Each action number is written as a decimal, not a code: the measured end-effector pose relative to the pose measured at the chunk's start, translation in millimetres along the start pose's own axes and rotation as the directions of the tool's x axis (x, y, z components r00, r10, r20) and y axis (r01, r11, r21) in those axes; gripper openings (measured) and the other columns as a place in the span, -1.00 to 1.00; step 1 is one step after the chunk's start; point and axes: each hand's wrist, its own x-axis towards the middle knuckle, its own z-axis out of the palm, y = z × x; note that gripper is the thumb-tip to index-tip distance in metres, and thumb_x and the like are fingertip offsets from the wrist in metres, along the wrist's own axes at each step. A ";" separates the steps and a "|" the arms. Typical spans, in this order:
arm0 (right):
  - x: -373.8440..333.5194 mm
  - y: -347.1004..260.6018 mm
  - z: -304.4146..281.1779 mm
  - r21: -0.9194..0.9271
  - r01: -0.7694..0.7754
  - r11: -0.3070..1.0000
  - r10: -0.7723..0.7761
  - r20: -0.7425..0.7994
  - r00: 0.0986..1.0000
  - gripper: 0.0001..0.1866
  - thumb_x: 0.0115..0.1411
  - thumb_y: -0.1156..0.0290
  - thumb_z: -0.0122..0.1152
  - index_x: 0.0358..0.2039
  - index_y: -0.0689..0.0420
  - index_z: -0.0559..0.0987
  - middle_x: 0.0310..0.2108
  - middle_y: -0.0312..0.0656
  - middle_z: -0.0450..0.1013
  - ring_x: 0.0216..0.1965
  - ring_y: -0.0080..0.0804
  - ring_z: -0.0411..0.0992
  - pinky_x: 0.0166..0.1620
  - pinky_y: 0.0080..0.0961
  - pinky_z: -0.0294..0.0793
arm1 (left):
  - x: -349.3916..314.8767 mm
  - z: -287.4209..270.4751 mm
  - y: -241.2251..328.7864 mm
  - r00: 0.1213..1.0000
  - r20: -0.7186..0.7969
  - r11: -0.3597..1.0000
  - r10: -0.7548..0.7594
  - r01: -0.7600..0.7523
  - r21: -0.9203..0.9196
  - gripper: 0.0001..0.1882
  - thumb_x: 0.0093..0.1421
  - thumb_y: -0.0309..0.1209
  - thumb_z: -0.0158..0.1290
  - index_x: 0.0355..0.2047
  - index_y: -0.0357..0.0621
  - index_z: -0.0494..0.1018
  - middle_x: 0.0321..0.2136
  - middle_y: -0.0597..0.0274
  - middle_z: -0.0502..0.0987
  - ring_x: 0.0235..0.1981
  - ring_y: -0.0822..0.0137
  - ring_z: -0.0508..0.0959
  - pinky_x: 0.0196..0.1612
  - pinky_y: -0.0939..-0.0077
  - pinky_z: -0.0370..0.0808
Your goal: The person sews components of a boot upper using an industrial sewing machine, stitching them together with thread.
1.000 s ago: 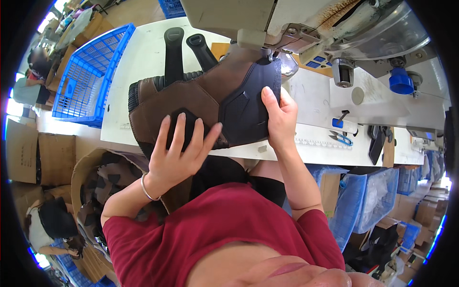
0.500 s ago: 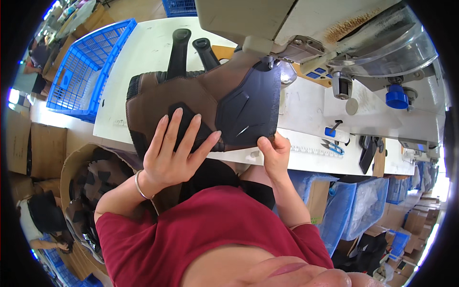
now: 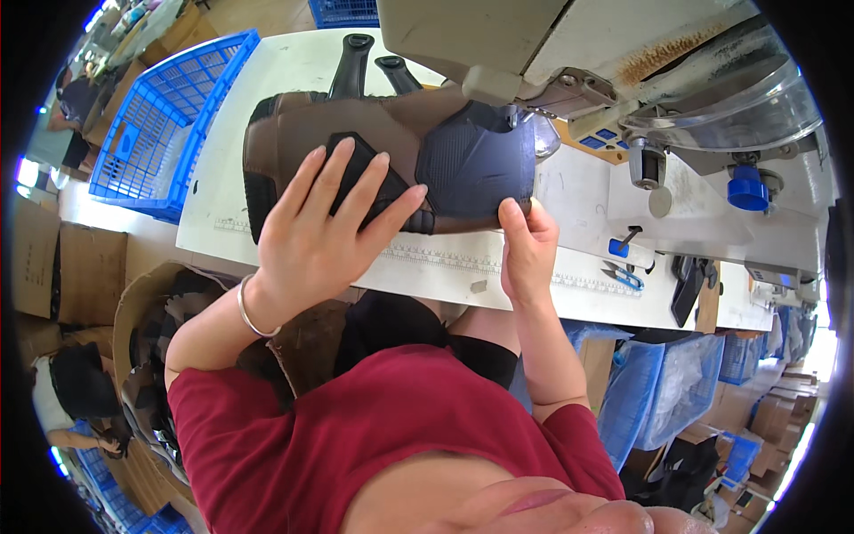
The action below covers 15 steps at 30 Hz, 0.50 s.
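A brown and black boot upper [image 3: 356,120] lies on its side on the white worktable [image 3: 294,62], with two black pull straps [image 3: 352,67] sticking out on its far side. Its right edge is under the head of a sewing machine [image 3: 463,40], close to the presser foot; the needle point itself is hidden. My left hand [image 3: 316,227] rests flat on the upper's brown and black side, fingers spread. At the near right corner my right hand [image 3: 531,245] pinches the edge between thumb and fingers.
Left of the table stands a blue plastic crate [image 3: 165,125]. A round bin of dark scraps [image 3: 182,311] is below it. Blue-handled snips [image 3: 624,278] and a dark phone-like object [image 3: 689,289] lie at the right. Blue crates [image 3: 676,392] stand under the table. Another person [image 3: 80,392] is at far left.
The boot upper has shifted away from me and slightly right, lying more level along the table. Both hands have moved with it, and the printed ruler along the near edge now shows.
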 end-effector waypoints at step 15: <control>-27.6 13.3 -30.9 -0.433 0.117 0.894 -0.165 -0.074 0.984 -0.77 0.22 0.60 0.01 -0.12 0.35 0.50 -0.11 -0.10 0.41 -0.14 -0.42 0.41 -0.11 -0.50 0.50 | 43.8 30.9 -52.2 0.999 0.012 0.992 0.045 -0.043 -0.120 -0.56 -0.22 -0.31 0.22 -0.21 0.13 0.57 -0.22 0.29 0.55 -0.14 0.22 0.53 -0.07 0.35 0.48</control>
